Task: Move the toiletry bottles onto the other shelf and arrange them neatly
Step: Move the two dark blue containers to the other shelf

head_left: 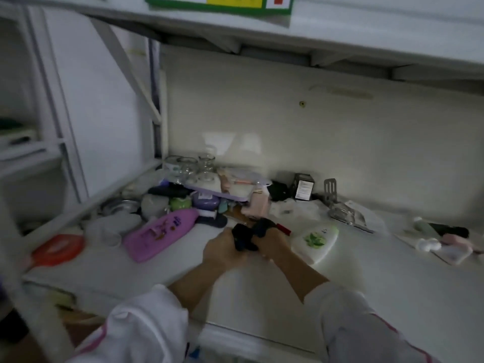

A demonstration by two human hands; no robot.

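Both hands, left hand (pixel 222 248) and right hand (pixel 269 244), are clenching a dark bundle (pixel 246 238) at centre frame, while the purple bottle (pixel 159 233) and white bottle (pixel 314 241) are lying flat on the bench (pixel 262 289), seemingly not yet moved or arranged.

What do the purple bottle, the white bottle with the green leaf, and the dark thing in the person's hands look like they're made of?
Purple bottle: likely plastic, smooth and slightly glossy, with a printed label. White bottle: also looks like plastic, opaque, with a soft sheen. Dark item gripped by the left hand and right hand: seems to be soft black fabric, since it bunches and shows no shine, though blur leaves it uncertain.
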